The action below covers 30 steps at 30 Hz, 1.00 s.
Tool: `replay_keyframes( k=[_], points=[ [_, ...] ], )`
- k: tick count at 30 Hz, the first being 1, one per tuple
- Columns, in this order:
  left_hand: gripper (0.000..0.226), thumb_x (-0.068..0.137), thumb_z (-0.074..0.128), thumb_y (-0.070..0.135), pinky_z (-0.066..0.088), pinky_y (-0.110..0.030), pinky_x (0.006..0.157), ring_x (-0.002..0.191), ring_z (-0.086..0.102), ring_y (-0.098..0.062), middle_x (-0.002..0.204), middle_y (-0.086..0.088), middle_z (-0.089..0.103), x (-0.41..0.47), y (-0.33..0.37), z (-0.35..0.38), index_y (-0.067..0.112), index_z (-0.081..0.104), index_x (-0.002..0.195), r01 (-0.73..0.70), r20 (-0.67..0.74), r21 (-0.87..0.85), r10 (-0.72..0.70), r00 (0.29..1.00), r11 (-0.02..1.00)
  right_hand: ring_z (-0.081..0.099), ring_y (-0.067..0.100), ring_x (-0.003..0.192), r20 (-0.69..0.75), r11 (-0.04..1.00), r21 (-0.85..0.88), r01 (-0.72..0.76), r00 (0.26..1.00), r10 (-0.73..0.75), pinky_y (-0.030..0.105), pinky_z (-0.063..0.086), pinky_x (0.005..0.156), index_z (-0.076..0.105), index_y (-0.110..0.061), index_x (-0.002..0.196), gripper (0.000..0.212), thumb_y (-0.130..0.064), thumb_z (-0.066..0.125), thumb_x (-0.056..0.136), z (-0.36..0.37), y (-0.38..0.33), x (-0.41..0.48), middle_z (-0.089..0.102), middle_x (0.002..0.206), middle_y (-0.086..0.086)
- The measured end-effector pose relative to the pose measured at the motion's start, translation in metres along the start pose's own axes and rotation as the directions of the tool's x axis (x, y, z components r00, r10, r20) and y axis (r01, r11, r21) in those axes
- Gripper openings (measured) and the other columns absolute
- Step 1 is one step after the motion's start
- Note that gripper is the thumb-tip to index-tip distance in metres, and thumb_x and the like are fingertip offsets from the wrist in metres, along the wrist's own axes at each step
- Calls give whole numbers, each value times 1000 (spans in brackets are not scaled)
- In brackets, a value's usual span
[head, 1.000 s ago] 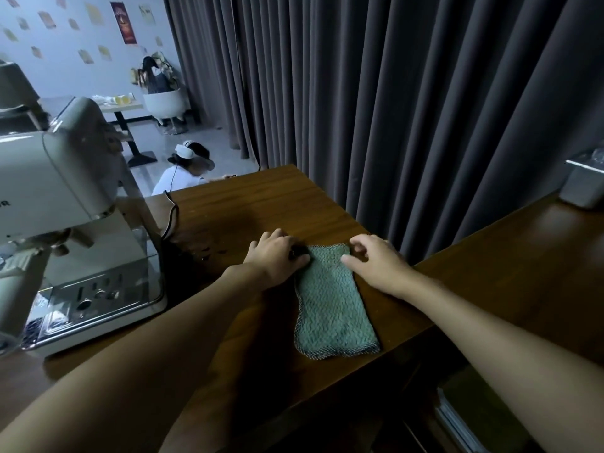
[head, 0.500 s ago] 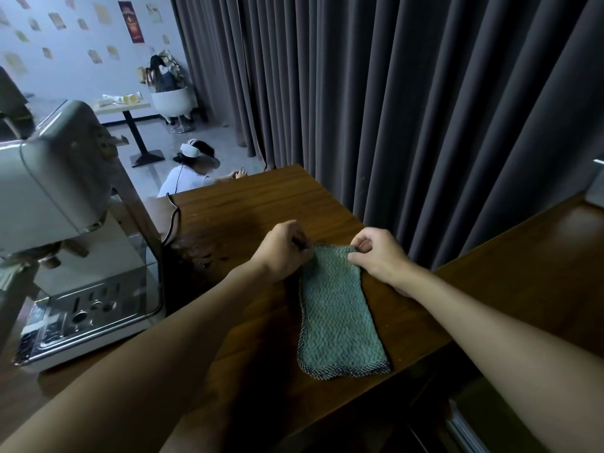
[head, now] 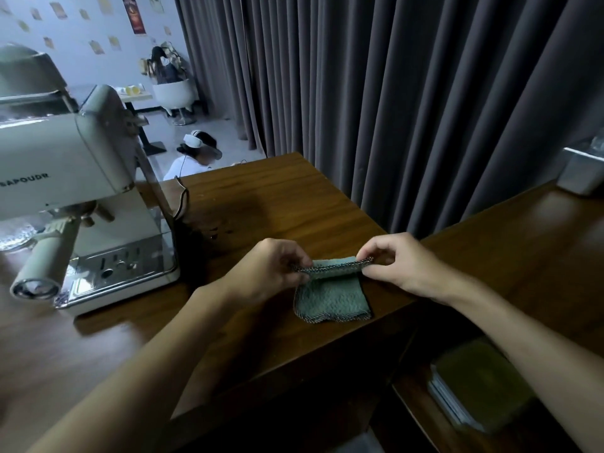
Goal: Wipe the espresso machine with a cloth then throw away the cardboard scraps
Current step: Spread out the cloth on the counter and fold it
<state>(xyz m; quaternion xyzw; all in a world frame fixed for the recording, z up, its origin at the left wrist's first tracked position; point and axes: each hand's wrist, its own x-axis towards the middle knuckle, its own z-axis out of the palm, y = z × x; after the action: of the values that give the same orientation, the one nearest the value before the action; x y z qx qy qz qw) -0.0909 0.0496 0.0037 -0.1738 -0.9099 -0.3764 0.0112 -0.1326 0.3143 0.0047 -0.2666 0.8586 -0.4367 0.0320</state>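
A green woven cloth lies on the dark wooden counter, its far edge lifted and folded back toward me. My left hand pinches the left corner of that raised edge. My right hand pinches the right corner. The cream espresso machine stands at the left of the counter, its portafilter handle pointing toward me. A few small dark scraps lie on the wood between the machine and my hands.
Grey curtains hang right behind the counter. A second wooden surface runs to the right, with a metal box at its far end. A lower shelf holds stacked books. A person sits on the floor beyond.
Both hands have gone from resting at the cloth's far corners to pinching them and have lifted the far edge, folding it back toward me. The view has shifted left.
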Motion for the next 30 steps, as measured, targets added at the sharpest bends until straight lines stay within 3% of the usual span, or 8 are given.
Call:
replay_keyframes(
  k=[5, 8, 12, 15, 18, 21, 25, 30],
  points=[
    [27, 82, 80, 10, 41, -3, 76, 87, 60, 13, 89, 21, 65, -21, 4, 6, 32, 67, 90, -71, 35, 83, 68, 997, 994, 63, -2, 87, 105, 995, -95, 28, 994, -18, 18, 46, 82, 69, -33, 81, 23, -12, 76, 78, 3, -6, -24, 69, 88, -13],
    [16, 82, 81, 31, 42, -6, 83, 99, 58, 7, 98, 21, 63, -28, 5, 7, 33, 71, 95, -56, 142, 112, 40, 989, 992, 58, -3, 100, 288, 985, -175, -1, 956, 52, 25, 42, 94, 69, -35, 89, 16, -33, 79, 76, 6, -4, -33, 65, 98, -19],
    [24, 92, 66, 42, 45, -36, 105, 123, 53, -11, 128, 6, 57, -25, 5, 15, 30, 69, 113, -110, 77, 203, 96, 992, 973, 55, -1, 104, 84, 997, -76, 0, 996, 6, 28, 43, 94, 68, -30, 101, 20, -38, 72, 84, 19, 2, -34, 61, 106, -16],
    [45, 97, 57, 47, 33, -42, 116, 146, 32, -13, 156, 5, 40, -21, 2, 26, 32, 54, 139, -72, 147, 394, 15, 989, 916, 44, 5, 121, 46, 969, -246, 5, 999, 6, 35, 33, 104, 63, -30, 116, 28, -39, 66, 89, 34, 9, -31, 54, 121, -20],
    [56, 94, 42, 66, 29, -45, 114, 148, 25, -8, 154, 15, 38, -27, -5, 32, 42, 44, 144, -13, 143, 550, -79, 987, 835, 33, 2, 131, 80, 916, -401, 9, 996, 25, 33, 21, 101, 57, -37, 125, 36, -46, 61, 90, 44, 17, -29, 46, 136, -24],
    [66, 87, 30, 76, 28, -44, 113, 144, 30, -9, 148, 17, 43, -38, -8, 28, 42, 47, 140, 26, 65, 615, -84, 994, 788, 26, -1, 135, 83, 916, -400, 18, 996, 17, 34, 17, 103, 53, -38, 131, 40, -47, 57, 93, 53, 17, -22, 42, 144, -25],
    [70, 84, 26, 80, 25, -46, 115, 145, 26, -13, 151, 16, 37, -55, -15, 18, 44, 42, 142, 116, 37, 585, -169, 985, 803, 20, 3, 138, 161, 899, -433, 64, 987, 7, 39, 14, 106, 47, -40, 137, 50, -57, 54, 91, 68, 10, -7, 34, 149, -26],
    [64, 89, 36, 76, 26, -46, 115, 145, 26, -14, 153, 15, 34, -77, -21, 13, 42, 41, 144, 199, -14, 521, -225, 974, 830, 19, 4, 133, 198, 903, -422, 85, 980, 0, 34, 11, 93, 46, -45, 135, 55, -64, 56, 85, 80, 7, 4, 34, 147, -31]
  ],
)
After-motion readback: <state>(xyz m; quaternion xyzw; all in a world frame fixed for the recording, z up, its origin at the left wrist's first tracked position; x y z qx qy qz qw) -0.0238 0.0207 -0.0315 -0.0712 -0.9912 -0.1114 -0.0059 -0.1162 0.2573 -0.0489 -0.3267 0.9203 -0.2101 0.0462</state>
